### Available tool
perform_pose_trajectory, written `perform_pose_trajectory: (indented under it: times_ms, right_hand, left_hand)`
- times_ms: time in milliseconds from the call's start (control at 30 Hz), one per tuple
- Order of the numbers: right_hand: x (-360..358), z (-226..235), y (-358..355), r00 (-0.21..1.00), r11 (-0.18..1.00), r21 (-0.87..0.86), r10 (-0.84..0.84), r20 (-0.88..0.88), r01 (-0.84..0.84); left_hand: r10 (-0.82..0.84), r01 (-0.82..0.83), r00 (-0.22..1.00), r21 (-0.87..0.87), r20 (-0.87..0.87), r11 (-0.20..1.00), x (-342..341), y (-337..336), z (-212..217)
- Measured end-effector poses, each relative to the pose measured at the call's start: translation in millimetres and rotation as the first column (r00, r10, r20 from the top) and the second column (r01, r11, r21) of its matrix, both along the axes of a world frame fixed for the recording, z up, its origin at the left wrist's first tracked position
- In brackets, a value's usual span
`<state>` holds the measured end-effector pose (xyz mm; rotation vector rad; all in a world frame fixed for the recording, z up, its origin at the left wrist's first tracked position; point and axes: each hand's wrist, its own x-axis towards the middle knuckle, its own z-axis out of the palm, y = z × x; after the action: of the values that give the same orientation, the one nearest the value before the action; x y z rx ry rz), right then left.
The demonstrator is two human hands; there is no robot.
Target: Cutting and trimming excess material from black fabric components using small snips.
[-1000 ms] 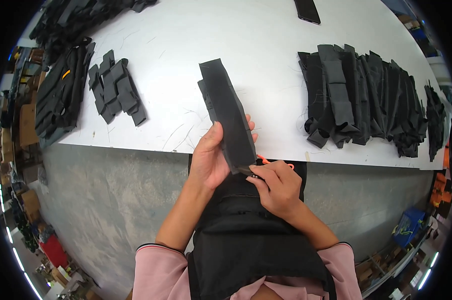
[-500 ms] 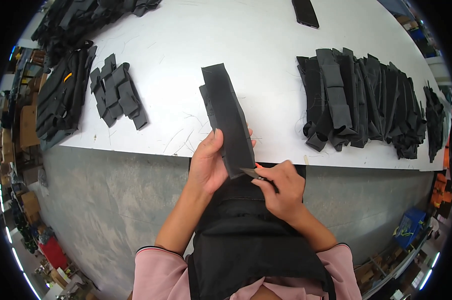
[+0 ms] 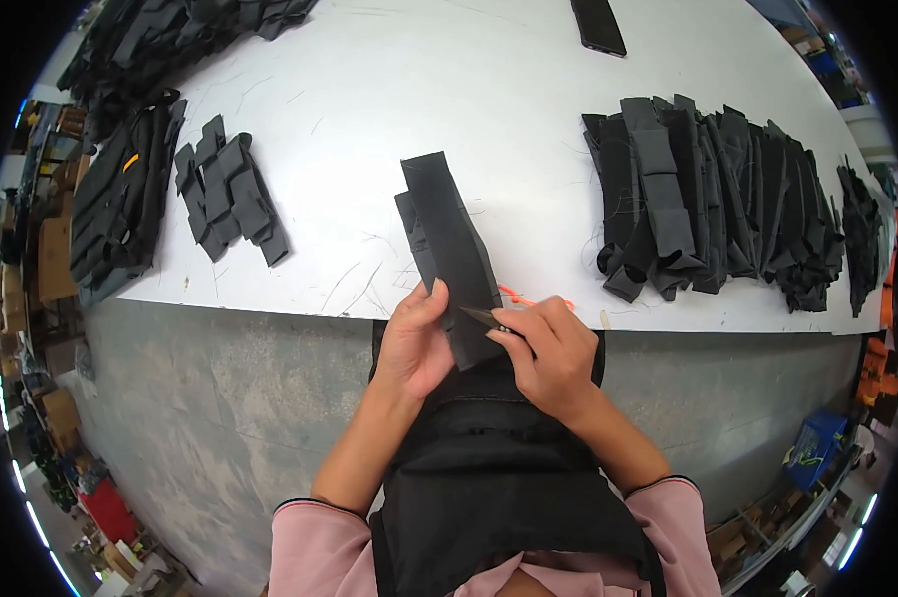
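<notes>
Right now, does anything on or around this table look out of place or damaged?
Loose dark threads litter the white table beside the black strip in the left hand, untidy on a plain surface, and more poke from the pile of strips at right. No spill or clear damage shows.

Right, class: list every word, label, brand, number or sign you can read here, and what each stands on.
No text is readable.
Black fabric strip: no lettering visible.
Thread snips: too small to tell.
Smartphone: no lettering visible.
Orange tab on the black bag: too small to tell.
</notes>
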<state>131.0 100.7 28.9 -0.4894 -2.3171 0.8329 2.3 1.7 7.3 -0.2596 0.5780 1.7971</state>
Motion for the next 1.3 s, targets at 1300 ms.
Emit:
perform_pose_trajectory:
  times_ms: [1300]
  right_hand:
    - [1, -17, -35, 0.999, 0.723, -0.69, -0.013, -0.05, -0.026]
  left_hand:
    - [-0.162, 0.099, 0.951, 0.236, 0.264, 0.967, 24, 6, -23]
